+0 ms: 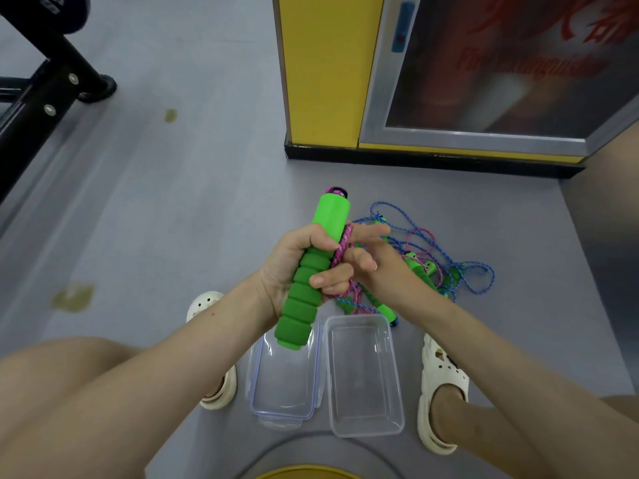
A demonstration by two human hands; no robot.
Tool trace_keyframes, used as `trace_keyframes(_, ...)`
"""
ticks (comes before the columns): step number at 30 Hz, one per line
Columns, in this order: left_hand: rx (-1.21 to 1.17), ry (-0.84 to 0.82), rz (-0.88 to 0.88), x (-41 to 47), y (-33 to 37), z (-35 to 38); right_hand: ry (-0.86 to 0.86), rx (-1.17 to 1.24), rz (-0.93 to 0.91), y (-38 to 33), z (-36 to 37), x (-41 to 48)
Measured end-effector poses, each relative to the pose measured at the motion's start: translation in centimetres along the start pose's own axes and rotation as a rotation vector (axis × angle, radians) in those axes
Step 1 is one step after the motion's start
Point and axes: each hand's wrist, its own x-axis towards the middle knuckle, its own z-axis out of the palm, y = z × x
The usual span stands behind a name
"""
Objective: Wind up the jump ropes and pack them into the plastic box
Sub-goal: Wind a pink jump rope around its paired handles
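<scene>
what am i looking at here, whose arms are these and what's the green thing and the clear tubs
There is no machine here: these are a person's own arms, filmed by one camera worn on the head, looking down at the grey floor. The left hand grips a green foam handle of a jump rope, and the right hand pinches its pink rope against the handle. On the floor beyond lies a tangled pile of more ropes, blue and pink, with green handles. Nearer the feet sit a clear plastic box and, beside it, its lid.

Gym floor, black weight rack (38, 98), grey rubber flooring (179, 202), yellow pillar (321, 70)
</scene>
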Motion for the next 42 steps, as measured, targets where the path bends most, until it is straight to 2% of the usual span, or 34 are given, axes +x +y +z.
trace_keyframes(2, 0.011, 0.047, 0.009, 0.0, 0.0, 0.2, 0.003, -0.023, 0.041, 0.6, -0.2, 0.1)
trace_keyframes(8, -0.008, 0.33, 0.146, 0.3, -0.2, 0.9, -0.114, 0.242, -0.005, -0.1, -0.3, -1.2)
trace_keyframes(10, -0.041, 0.444, 0.178, 0.6, -0.3, 1.3, -0.159, 0.203, -0.018, -0.3, -0.1, -1.4)
trace_keyframes(13, 0.0, 0.526, 0.211, 0.8, -0.4, 2.1, -0.175, 0.184, 0.021, -0.4, 0.0, -1.2)
trace_keyframes(16, 0.188, 0.591, 0.205, 0.9, -0.4, 2.7, -0.192, 0.101, 0.063, -0.2, 0.3, -1.0)
trace_keyframes(20, 0.409, 0.765, 0.246, 1.0, -0.3, 2.0, -0.256, 0.044, 0.049, 0.1, 0.4, -1.3)
trace_keyframes(23, 0.787, 0.834, 0.169, 0.6, -0.1, 0.7, -0.261, -0.001, 0.04, 0.3, 0.1, -1.5)
trace_keyframes(25, 1.028, 0.8, 0.071, 0.4, -0.2, 0.3, -0.245, -0.008, 0.023, 0.1, -0.3, -1.6)
trace_keyframes(26, 1.071, 0.772, 0.011, 0.3, -0.3, 0.2, -0.235, 0.003, 0.006, -0.1, -0.5, -1.6)
trace_keyframes(29, 1.04, 0.67, -0.14, 0.0, -0.7, 0.5, -0.158, 0.086, -0.039, -0.7, -1.4, -1.6)
trace_keyframes(31, 0.934, 0.625, -0.214, -0.1, -0.8, 0.6, -0.093, 0.148, -0.046, -0.7, -1.9, -1.4)
trace_keyframes(36, 0.62, 0.611, -0.251, -0.4, -0.5, 0.3, 0.033, 0.296, -0.031, -0.5, -2.1, -1.0)
trace_keyframes(40, 0.408, 0.416, -0.302, -0.8, -0.5, 0.1, 0.05, 0.371, 0.008, -0.5, -2.6, -0.7)
trace_keyframes(42, 0.285, 0.329, -0.293, -0.9, -0.6, -0.1, 0.036, 0.485, 0.024, -0.5, -2.5, -0.7)
